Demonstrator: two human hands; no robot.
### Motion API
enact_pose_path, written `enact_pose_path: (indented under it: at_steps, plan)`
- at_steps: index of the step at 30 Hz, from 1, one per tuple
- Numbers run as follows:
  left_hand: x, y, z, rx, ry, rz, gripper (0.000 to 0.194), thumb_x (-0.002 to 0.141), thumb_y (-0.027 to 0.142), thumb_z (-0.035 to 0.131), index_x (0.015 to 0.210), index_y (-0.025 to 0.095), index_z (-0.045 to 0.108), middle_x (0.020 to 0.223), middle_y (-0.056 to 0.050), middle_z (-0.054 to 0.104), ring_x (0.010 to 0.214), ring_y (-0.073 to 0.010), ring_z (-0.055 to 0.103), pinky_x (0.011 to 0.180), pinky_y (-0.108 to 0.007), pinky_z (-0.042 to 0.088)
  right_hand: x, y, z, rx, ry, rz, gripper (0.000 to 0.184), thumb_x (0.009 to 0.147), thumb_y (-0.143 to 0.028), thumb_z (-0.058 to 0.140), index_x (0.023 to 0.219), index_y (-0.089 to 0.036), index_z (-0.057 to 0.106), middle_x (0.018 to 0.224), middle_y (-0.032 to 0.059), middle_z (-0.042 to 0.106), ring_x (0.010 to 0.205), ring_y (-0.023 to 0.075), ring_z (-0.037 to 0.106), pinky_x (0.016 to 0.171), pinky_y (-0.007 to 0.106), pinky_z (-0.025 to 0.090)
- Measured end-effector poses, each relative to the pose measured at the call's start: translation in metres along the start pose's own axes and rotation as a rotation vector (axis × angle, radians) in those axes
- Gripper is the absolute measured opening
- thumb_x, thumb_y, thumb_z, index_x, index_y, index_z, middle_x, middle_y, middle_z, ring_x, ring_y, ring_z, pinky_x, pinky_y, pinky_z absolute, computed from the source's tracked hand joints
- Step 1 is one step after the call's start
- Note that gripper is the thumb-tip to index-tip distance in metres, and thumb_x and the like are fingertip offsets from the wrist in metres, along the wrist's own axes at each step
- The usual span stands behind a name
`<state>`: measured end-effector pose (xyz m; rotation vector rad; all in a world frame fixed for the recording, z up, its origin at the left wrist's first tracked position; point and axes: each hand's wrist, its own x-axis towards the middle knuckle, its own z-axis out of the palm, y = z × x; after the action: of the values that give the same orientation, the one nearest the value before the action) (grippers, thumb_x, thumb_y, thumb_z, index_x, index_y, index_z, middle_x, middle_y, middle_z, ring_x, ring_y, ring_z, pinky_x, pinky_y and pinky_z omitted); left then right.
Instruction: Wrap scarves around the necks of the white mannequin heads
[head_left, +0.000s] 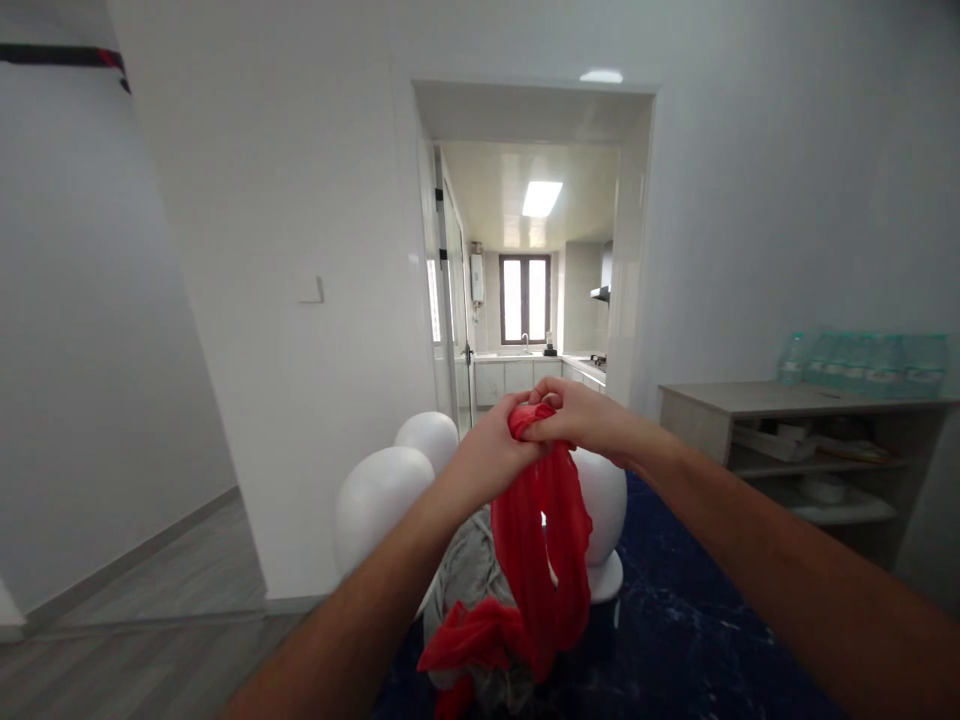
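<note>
Both hands meet at chest height in the middle of the view, closed on the top of a red cloth (546,530). The left hand (491,455) grips the bunched upper end from about 9 o'clock, fingers curled shut around the fabric. The right hand (581,415) comes in from 3 o'clock and slightly above, its fingers (541,392) pinched tight on the same gathered knot, touching the left hand. Neither hand is clearly nearer: both hold the same point.

From that grip the cloth hangs straight down, its long axis running 12 to 6 o'clock, and splits into two strands with a gap between them, like a loop. Its lower end trails off toward 7 o'clock and lies on a grey cloth (469,575) heaped below.

Behind the hanging cloth stand white rounded chair backs (375,500), close at 9 and 3 o'clock of it. A dark blue surface (675,620) spreads at 5 o'clock. A shelf unit (795,440) with water bottles (862,360) on top stands well apart at 3 o'clock. Open air lies above the hands and toward the person; the wall (262,250) is well back at 10 o'clock.
</note>
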<state>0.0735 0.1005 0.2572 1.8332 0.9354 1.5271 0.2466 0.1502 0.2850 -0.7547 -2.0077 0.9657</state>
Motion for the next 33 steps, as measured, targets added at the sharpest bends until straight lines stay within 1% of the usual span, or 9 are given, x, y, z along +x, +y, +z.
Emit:
enact_pose_path:
  at_steps: [5,8,11,13,15,18,23,28,33]
  plan:
    - [0.003,0.005,-0.004,-0.051,0.077,-0.056,0.042,0.071,0.005,0.081,0.112,0.017,0.079,0.093,-0.006,0.080,0.080,-0.0195,0.071,0.067,-0.023,0.050,-0.023,0.031,0.022,0.475,0.056,-0.036,0.048,0.076,-0.043,0.092,0.112,-0.025,0.065,0.106,0.0021,0.075,0.096,0.0215,0.072,0.087,0.036,0.057]
    - [0.003,0.006,0.002,-0.238,-0.022,-0.094,0.036,0.079,0.016,0.082,0.115,0.017,0.076,0.090,-0.006,0.079,0.071,-0.0166,0.070,0.065,-0.024,0.053,-0.042,0.057,0.045,0.693,-0.093,-0.026,0.055,0.081,-0.042,0.089,0.128,-0.026,0.066,0.119,0.0054,0.076,0.107,0.0242,0.073,0.101,0.042,0.056]
    - [0.007,0.006,0.012,-0.509,-0.159,-0.168,0.045,0.084,0.024,0.080,0.128,0.018,0.068,0.089,-0.005,0.079,0.057,-0.0137,0.067,0.057,-0.025,0.055,-0.058,0.083,0.069,0.751,-0.227,0.013,0.049,0.076,-0.040,0.091,0.118,-0.021,0.072,0.109,0.0077,0.079,0.096,0.0260,0.076,0.091,0.041,0.060]
    - [0.014,0.004,0.017,-0.618,-0.180,-0.194,0.042,0.084,0.023,0.081,0.124,0.017,0.068,0.093,-0.007,0.080,0.057,-0.0134,0.068,0.057,-0.025,0.057,-0.067,0.096,0.077,0.752,-0.279,0.051,0.044,0.073,-0.038,0.093,0.107,-0.019,0.074,0.092,0.0066,0.080,0.083,0.0259,0.078,0.082,0.041,0.061]
    - [0.024,0.004,0.017,-0.676,-0.149,-0.195,0.031,0.084,0.021,0.082,0.112,0.014,0.071,0.094,-0.007,0.080,0.057,-0.0120,0.068,0.058,-0.025,0.060,-0.075,0.105,0.075,0.758,-0.316,0.069,0.040,0.074,-0.035,0.092,0.104,-0.017,0.074,0.074,0.0027,0.076,0.069,0.0225,0.076,0.087,0.043,0.060]
    - [0.039,0.006,0.008,-0.743,-0.078,-0.158,0.021,0.086,0.020,0.080,0.105,0.013,0.072,0.096,-0.006,0.080,0.051,-0.0066,0.063,0.051,-0.019,0.056,-0.089,0.113,0.045,0.746,-0.362,0.081,0.038,0.080,-0.033,0.086,0.110,-0.015,0.072,0.056,-0.0062,0.064,0.046,0.0120,0.060,0.093,0.049,0.060]
    - [0.059,0.003,-0.015,-0.828,0.042,-0.128,0.015,0.090,0.015,0.075,0.105,0.013,0.073,0.097,-0.003,0.081,0.046,-0.0024,0.055,0.046,-0.016,0.052,-0.109,0.121,-0.049,0.636,-0.363,0.139,0.028,0.087,-0.034,0.080,0.107,-0.018,0.070,0.049,-0.0149,0.044,0.035,0.0044,0.033,0.074,0.042,0.065]
    - [0.077,-0.032,-0.025,-1.006,0.175,-0.224,0.015,0.094,0.006,0.065,0.105,0.011,0.073,0.094,-0.006,0.082,0.049,-0.0043,0.059,0.065,-0.022,0.062,-0.120,0.139,-0.131,0.618,-0.217,0.134,0.026,0.085,-0.044,0.079,0.089,-0.022,0.066,0.041,-0.0177,0.030,0.030,0.0034,0.020,0.060,0.031,0.059]
    - [0.090,-0.075,-0.023,-1.077,0.280,-0.250,0.024,0.093,0.001,0.059,0.110,0.010,0.073,0.089,-0.007,0.082,0.056,-0.0076,0.065,0.067,-0.021,0.061,-0.115,0.157,-0.164,0.578,0.061,0.088,0.031,0.080,-0.053,0.076,0.082,-0.027,0.059,0.040,-0.0199,0.018,0.029,0.0023,0.009,0.050,0.025,0.048]
